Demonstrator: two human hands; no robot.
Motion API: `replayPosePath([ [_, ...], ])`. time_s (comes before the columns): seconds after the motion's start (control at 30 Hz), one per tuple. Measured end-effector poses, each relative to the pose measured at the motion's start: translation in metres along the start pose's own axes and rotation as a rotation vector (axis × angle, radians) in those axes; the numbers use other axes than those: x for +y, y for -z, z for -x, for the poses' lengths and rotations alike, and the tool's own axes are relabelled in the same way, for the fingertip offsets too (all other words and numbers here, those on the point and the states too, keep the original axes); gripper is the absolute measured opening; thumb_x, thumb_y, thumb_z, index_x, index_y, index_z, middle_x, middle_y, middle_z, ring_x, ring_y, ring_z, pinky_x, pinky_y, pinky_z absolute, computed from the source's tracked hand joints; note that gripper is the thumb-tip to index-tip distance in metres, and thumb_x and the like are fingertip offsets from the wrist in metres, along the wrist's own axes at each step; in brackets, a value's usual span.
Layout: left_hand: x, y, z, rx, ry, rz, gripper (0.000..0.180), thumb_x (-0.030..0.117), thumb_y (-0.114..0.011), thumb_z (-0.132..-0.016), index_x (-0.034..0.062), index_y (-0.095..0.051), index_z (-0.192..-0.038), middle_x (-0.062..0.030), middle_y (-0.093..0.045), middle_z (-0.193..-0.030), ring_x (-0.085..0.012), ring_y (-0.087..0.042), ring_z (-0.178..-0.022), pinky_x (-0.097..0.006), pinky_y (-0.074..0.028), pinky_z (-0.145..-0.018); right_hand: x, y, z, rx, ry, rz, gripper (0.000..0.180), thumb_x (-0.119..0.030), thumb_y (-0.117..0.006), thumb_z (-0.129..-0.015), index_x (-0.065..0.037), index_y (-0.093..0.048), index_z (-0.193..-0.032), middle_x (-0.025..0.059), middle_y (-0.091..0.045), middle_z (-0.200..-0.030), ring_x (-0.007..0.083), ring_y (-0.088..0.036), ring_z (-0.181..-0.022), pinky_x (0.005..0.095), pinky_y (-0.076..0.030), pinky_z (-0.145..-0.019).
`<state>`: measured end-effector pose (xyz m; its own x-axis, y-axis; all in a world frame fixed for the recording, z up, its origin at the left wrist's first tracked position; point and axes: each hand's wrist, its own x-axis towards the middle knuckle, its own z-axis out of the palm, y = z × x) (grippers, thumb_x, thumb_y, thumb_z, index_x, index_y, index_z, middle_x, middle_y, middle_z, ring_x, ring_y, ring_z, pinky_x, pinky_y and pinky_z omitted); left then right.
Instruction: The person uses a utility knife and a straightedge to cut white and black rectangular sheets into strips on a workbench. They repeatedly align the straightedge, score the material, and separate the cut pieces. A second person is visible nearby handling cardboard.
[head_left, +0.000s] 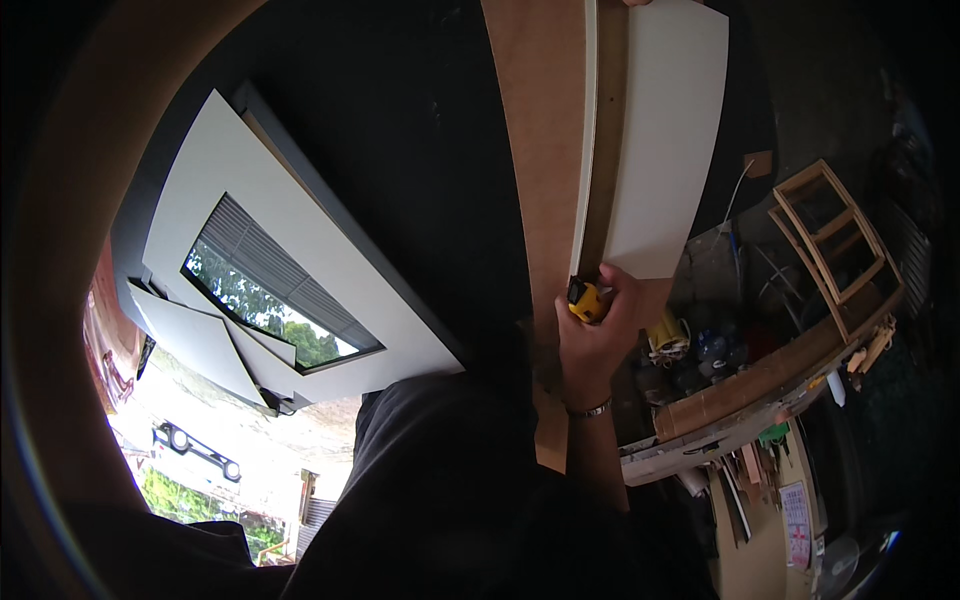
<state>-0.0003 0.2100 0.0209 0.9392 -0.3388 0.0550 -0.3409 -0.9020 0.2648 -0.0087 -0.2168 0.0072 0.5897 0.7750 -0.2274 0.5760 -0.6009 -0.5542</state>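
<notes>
My right hand (600, 325) is closed round a small yellow and black tape measure (587, 300). It is at the near end of a long white board (668, 140) with a bare brown strip (612, 110) along its left side. The index finger touches the board's near corner. Whether the blade is drawn out cannot be made out. Beneath lies a reddish-brown wooden sheet (540, 120). At the top edge, a sliver of fingers (636, 2) touches the far end of the board; this may be my left hand, but most of it is cut off.
On the left leans a white panel (330, 260) with a rectangular opening showing trees and grey slats. A black surface (420, 130) lies between it and the wooden sheet. To the right are a wooden frame (835, 230), a cluttered wooden bench (740, 390) and a yellow cylinder (667, 335).
</notes>
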Motion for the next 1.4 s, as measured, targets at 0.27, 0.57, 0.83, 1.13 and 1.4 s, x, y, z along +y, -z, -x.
replayPosePath([
  [0.27, 0.028, 0.006, 0.013, 0.087, 0.115, -0.091, 0.036, 0.024, -0.081, -0.081, 0.0030, -0.070, -0.108, -0.0152, -0.067, -0.111, -0.0307, -0.066, -0.104, -0.044, -0.054, -0.090, 0.018, 0.029, 0.002, -0.034, -0.151, -0.201, 0.045, -0.021, -0.072, -0.095, -0.001, -0.053, -0.130, 0.0079, -0.060, -0.107, 0.0197, -0.060, -0.089, 0.0336, -0.051, -0.076],
  [0.57, 0.200, -0.063, 0.025, 0.265, 0.975, 0.164, 0.079, 0.047, -0.082, -0.081, 0.0119, -0.052, -0.145, -0.0103, -0.043, -0.156, -0.0287, -0.042, -0.145, -0.047, -0.039, -0.118, 0.010, 0.098, -0.061, -0.122, -0.318, -0.636, 0.045, -0.028, -0.042, -0.110, -0.002, -0.040, -0.148, 0.0036, -0.058, -0.083, 0.0075, -0.057, -0.061, 0.0236, -0.048, -0.054],
  [0.83, 0.230, -0.083, -0.010, 0.171, 1.002, 0.211, 0.122, 0.066, -0.083, -0.067, 0.0027, -0.031, -0.157, -0.0152, -0.024, -0.166, -0.0316, -0.024, -0.155, -0.048, -0.025, -0.126, -0.049, 0.069, -0.182, -0.313, -0.007, -0.445, 0.041, -0.025, -0.048, -0.109, -0.006, -0.040, -0.145, 0.0073, -0.062, -0.082, 0.0118, -0.059, -0.049, 0.0270, -0.048, -0.046],
  [1.13, 0.236, -0.078, -0.029, -0.037, 1.082, 0.100, 0.122, 0.059, -0.083, -0.069, -0.0020, -0.026, -0.157, -0.0189, -0.023, -0.166, -0.0320, -0.023, -0.155, -0.048, -0.023, -0.126, -0.075, 0.044, -0.238, -0.366, 0.054, -0.213, 0.043, -0.024, -0.052, -0.107, -0.006, -0.041, -0.144, 0.0095, -0.072, -0.089, 0.0174, -0.062, -0.045, 0.0308, -0.051, -0.048],
  [1.4, 0.240, -0.082, -0.034, -0.058, 1.097, 0.045, 0.121, 0.058, -0.083, -0.068, -0.0034, -0.027, -0.157, -0.0197, -0.022, -0.167, -0.0317, -0.024, -0.155, -0.049, -0.022, -0.126, -0.050, 0.050, -0.228, -0.534, 0.041, -0.759, 0.056, -0.017, -0.057, -0.103, -0.003, -0.035, -0.153, 0.0139, -0.072, -0.106, 0.0159, -0.067, -0.072, 0.0321, -0.056, -0.069],
])
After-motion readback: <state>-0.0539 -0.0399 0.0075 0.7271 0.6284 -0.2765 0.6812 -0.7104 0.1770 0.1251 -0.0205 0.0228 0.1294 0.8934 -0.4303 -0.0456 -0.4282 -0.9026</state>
